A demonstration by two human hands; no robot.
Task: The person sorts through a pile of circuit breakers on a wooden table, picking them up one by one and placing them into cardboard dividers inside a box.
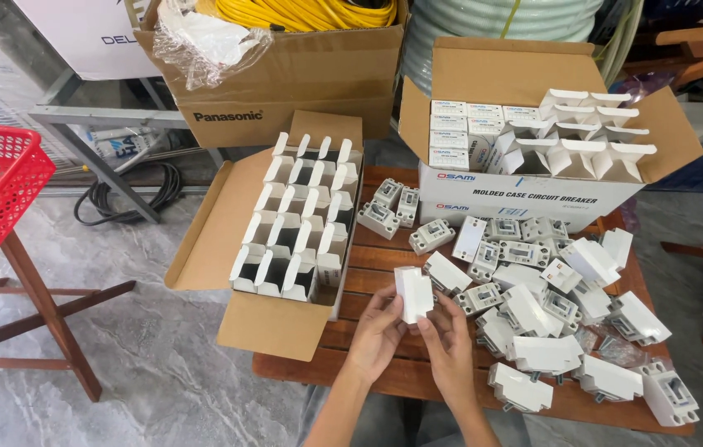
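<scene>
Standing upright between both hands, the small white box [413,294] is pinched by the left hand [376,335] and right hand [448,343], open carton [285,240] lying leftward.

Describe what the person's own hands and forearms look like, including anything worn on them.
Both are bare. The left hand and right hand have no gloves, and no rings show on the fingers. The forearms rising from the bottom edge carry no sleeves, watch or bracelet in view. Fingernails are short and unpainted as far as can be seen.
</scene>
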